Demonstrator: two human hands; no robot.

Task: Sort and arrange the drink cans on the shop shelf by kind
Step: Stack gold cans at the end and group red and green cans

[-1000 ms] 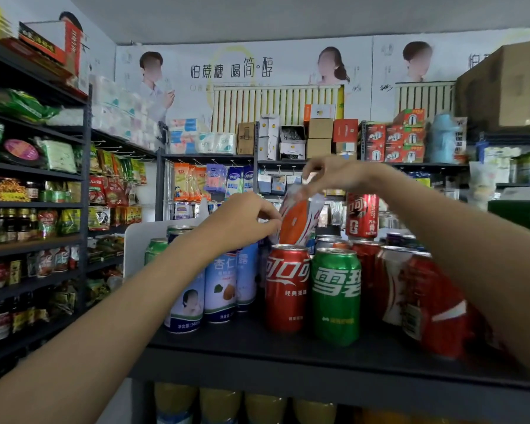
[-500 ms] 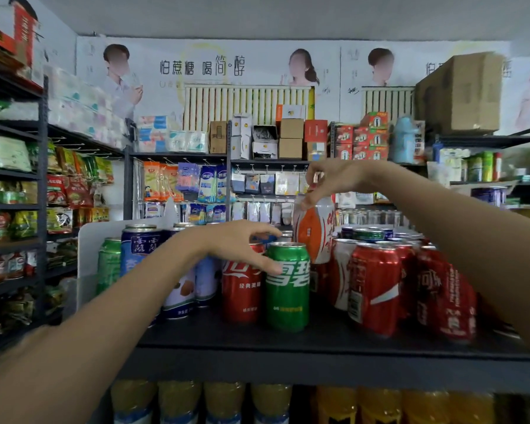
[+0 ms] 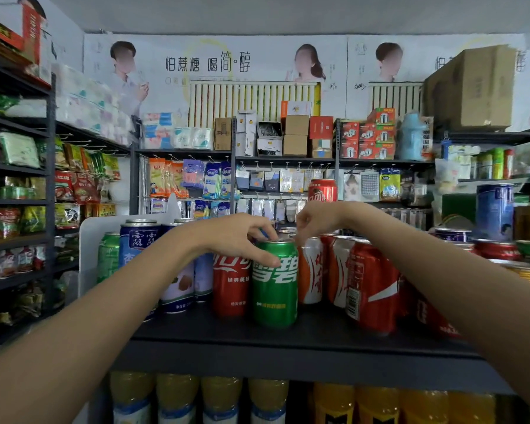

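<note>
A green soda can (image 3: 274,289) stands near the front of the dark shelf (image 3: 288,338). My left hand (image 3: 236,237) grips its top, thumb down the front. Just right of it stands an orange-and-white can (image 3: 311,273), and the fingers of my right hand (image 3: 315,220) pinch its rim. A red cola can (image 3: 230,283) stands left of the green one. More red cola cans (image 3: 371,286) crowd the right side. Blue-and-white cans (image 3: 138,243) and another green can (image 3: 107,255) stand at the left.
A white divider panel (image 3: 88,240) bounds the shelf's left end. One red can (image 3: 322,191) sits raised at the back, and a tall blue can (image 3: 494,209) stands far right. Yellow and orange drink bottles (image 3: 178,393) fill the shelf below. Stocked racks line the left wall.
My right hand has lowered the orange-and-white can onto the shelf beside the green can. My left hand has dropped from that can onto the green can's top.
</note>
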